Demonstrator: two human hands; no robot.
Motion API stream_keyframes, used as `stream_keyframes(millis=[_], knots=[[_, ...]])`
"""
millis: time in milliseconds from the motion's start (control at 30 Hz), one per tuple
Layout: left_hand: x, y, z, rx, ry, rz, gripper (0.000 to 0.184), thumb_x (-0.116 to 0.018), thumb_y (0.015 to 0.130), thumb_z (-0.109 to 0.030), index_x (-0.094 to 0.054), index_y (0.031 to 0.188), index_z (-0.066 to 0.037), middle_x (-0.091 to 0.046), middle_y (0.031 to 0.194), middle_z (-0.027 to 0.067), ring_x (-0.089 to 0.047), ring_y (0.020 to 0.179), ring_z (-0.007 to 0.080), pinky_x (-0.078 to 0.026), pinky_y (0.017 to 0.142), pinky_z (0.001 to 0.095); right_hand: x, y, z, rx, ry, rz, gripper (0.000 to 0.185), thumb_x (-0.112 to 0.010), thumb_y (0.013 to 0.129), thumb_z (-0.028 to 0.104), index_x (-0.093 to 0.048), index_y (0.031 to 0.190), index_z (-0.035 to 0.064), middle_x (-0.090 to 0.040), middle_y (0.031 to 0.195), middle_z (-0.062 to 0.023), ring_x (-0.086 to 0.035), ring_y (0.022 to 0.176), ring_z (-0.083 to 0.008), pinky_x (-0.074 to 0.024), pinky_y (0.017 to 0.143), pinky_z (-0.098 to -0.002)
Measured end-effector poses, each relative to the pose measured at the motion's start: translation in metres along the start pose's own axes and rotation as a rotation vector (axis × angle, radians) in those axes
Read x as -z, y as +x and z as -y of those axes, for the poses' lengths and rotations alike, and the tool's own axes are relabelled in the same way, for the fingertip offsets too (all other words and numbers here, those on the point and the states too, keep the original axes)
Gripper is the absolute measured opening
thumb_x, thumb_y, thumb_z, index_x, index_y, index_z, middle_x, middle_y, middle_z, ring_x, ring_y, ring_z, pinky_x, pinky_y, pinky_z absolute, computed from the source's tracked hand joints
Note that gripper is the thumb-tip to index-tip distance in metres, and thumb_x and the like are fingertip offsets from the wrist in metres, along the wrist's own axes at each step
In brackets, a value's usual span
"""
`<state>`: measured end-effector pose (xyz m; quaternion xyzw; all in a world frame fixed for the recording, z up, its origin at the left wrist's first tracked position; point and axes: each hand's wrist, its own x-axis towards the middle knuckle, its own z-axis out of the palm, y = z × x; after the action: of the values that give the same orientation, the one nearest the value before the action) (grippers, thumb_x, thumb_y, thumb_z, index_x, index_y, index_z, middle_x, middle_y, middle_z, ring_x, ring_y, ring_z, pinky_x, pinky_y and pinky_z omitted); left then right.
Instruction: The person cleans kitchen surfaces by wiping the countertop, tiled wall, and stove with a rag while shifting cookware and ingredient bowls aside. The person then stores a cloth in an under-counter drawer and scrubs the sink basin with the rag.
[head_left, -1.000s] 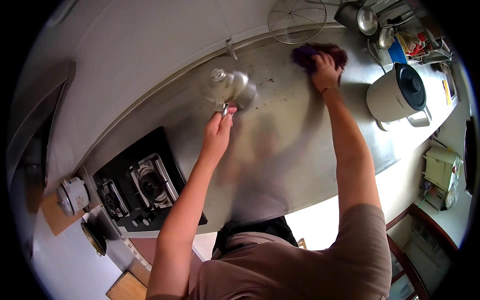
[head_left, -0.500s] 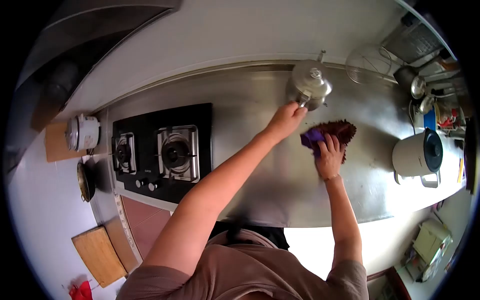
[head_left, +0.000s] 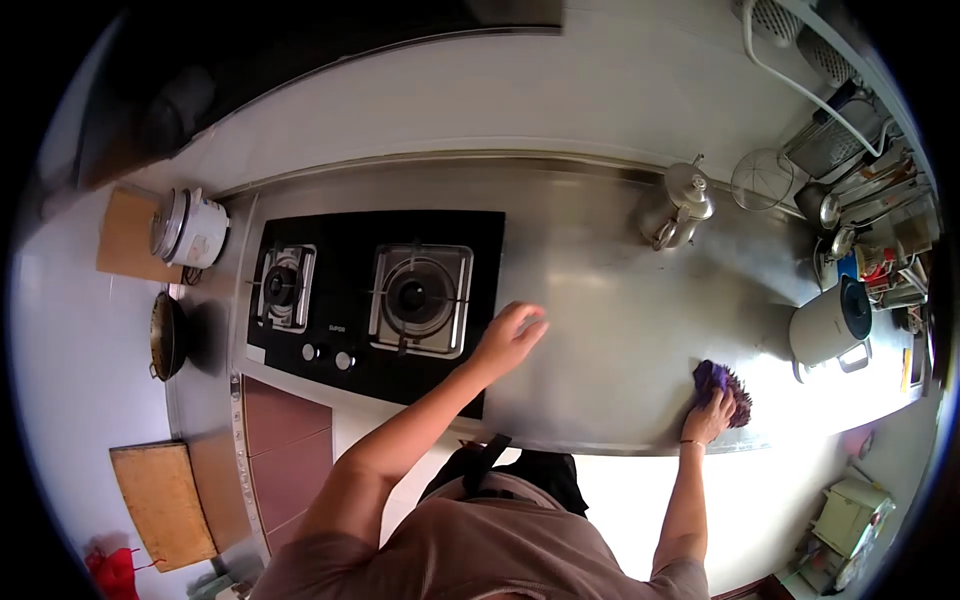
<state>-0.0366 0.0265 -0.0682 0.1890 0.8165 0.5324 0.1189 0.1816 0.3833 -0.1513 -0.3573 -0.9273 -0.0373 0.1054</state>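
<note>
Purple and reddish-brown, the cloth [head_left: 712,378] is pressed to the steel counter [head_left: 600,350] near its front edge, and is grasped under the bent fingers of the right hand [head_left: 708,422]. Work with the cloth is judged to be under way, not finished, since it is not yet laid down; how much of the surface has been gone over, and how much is left, cannot be told. No share in this is taken by the left hand [head_left: 507,340], which is held beside the hob [head_left: 345,235], at its right edge, with fingers loosely curled, well short of a fist, and nothing held; whether the counter is touched by it cannot be told. To the right of the cloth and farther back, the jug [head_left: 820,325] is stood. Along the back, the kettle [head_left: 660,215] is set upright, touched by neither hand, with the strainer [head_left: 763,180] placed to its right. Beyond the hob's far left side, the rice cooker [head_left: 205,230] is seen.
</note>
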Motion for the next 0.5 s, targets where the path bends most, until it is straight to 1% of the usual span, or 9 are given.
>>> stream_keyframes(millis=[67, 133, 200, 267, 333, 400, 433, 467, 500], knots=[[0.041, -0.042, 0.016, 0.083, -0.038, -0.041, 0.021, -0.059, 0.083, -0.016, -0.055, 0.098, -0.002, -0.058, 0.098, 0.0094, -0.058, 0.09, 0.021, -0.046, 0.073, 0.0286, 0.0, -0.027, 0.029, 0.004, 0.054, -0.019, 0.026, -0.052, 0.076, 0.005, -0.054, 0.101, 0.0077, -0.05, 0.118, -0.0125, -0.044, 0.111, -0.0342, -0.0435, 0.081, -0.048], [0.08, -0.096, 0.025, 0.101, -0.082, -0.118, 0.021, -0.059, 0.083, -0.014, -0.056, 0.1, -0.002, -0.059, 0.098, 0.0088, -0.058, 0.091, 0.0185, -0.046, 0.075, 0.0271, 0.007, -0.063, 0.051, 0.023, 0.064, -0.058, 0.024, -0.052, 0.074, 0.003, -0.055, 0.098, 0.0067, -0.05, 0.116, -0.0134, -0.045, 0.11, -0.0348, -0.0447, 0.079, -0.0479], [0.119, -0.153, 0.044, 0.119, -0.059, -0.201, 0.02, -0.058, 0.083, -0.012, -0.057, 0.1, -0.002, -0.06, 0.099, 0.0092, -0.059, 0.09, 0.0191, -0.047, 0.077, 0.0283, 0.007, -0.094, 0.077, 0.045, 0.103, -0.068, 0.027, -0.053, 0.071, -0.001, -0.056, 0.097, 0.0069, -0.051, 0.113, -0.0136, -0.046, 0.107, -0.0351, -0.0453, 0.078, -0.0471], [0.154, -0.218, 0.058, 0.209, -0.094, -0.23, 0.018, -0.055, 0.086, -0.007, -0.056, 0.102, 0.0, -0.058, 0.103, 0.0092, -0.056, 0.1, 0.0165, -0.045, 0.086, 0.0286, 0.027, -0.125, 0.105, 0.028, 0.127, -0.019, 0.029, -0.054, 0.07, -0.001, -0.056, 0.097, 0.0073, -0.05, 0.113, -0.0136, -0.046, 0.105, -0.0352, -0.045, 0.079, -0.0465], [0.184, -0.284, 0.074, 0.272, -0.113, -0.282, 0.017, -0.054, 0.086, -0.006, -0.056, 0.101, 0.001, -0.058, 0.101, 0.01, -0.057, 0.094, 0.0156, -0.045, 0.083, 0.0277, 0.033, -0.154, 0.124, 0.07, 0.195, -0.034, 0.03, -0.054, 0.067, -0.005, -0.055, 0.095, 0.007, -0.049, 0.114, -0.0143, -0.044, 0.104, -0.036, -0.0429, 0.084, -0.0439], [0.208, -0.34, 0.093, 0.337, -0.113, -0.359, 0.018, -0.057, 0.085, -0.013, -0.057, 0.099, -0.002, -0.061, 0.094, 0.0112, -0.06, 0.088, 0.019, -0.048, 0.076, 0.0289, 0.043, -0.174, 0.147, 0.091, 0.26, -0.027, 0.031, -0.053, 0.066, -0.008, -0.055, 0.093, 0.0065, -0.049, 0.112, -0.0145, -0.043, 0.105, -0.0366, -0.0401, 0.088, -0.043], [0.221, -0.372, 0.102, 0.439, -0.061, -0.379, 0.019, -0.057, 0.085, -0.013, -0.057, 0.1, -0.001, -0.061, 0.093, 0.011, -0.06, 0.086, 0.0178, -0.047, 0.075, 0.0285, 0.046, -0.186, 0.153, 0.06, 0.327, 0.003, 0.031, -0.053, 0.065, -0.009, -0.054, 0.092, 0.0063, -0.049, 0.108, -0.0142, -0.043, 0.104, -0.0365, -0.0382, 0.09, -0.044], [0.227, -0.396, 0.118, 0.532, -0.012, -0.401, 0.02, -0.057, 0.085, -0.014, -0.058, 0.1, 0.0, -0.061, 0.092, 0.0108, -0.06, 0.083, 0.0166, -0.047, 0.075, 0.028, 0.053, -0.19, 0.163, 0.035, 0.357, 0.052, 0.029, -0.052, 0.066, -0.007, -0.054, 0.091, 0.0071, -0.05, 0.105, -0.0136, -0.042, 0.104, -0.0364, -0.0382, 0.089, -0.0439], [0.235, -0.416, 0.122, 0.542, -0.053, -0.463, 0.021, -0.057, 0.085, -0.015, -0.058, 0.099, 0.001, -0.062, 0.09, 0.0106, -0.059, 0.082, 0.0162, -0.047, 0.074, 0.0279, 0.051, -0.193, 0.166, 0.016, 0.408, 0.073, 0.029, -0.052, 0.066, -0.006, -0.054, 0.091, 0.0075, -0.05, 0.101, -0.0133, -0.043, 0.102, -0.0365, -0.038, 0.088, -0.0435]])
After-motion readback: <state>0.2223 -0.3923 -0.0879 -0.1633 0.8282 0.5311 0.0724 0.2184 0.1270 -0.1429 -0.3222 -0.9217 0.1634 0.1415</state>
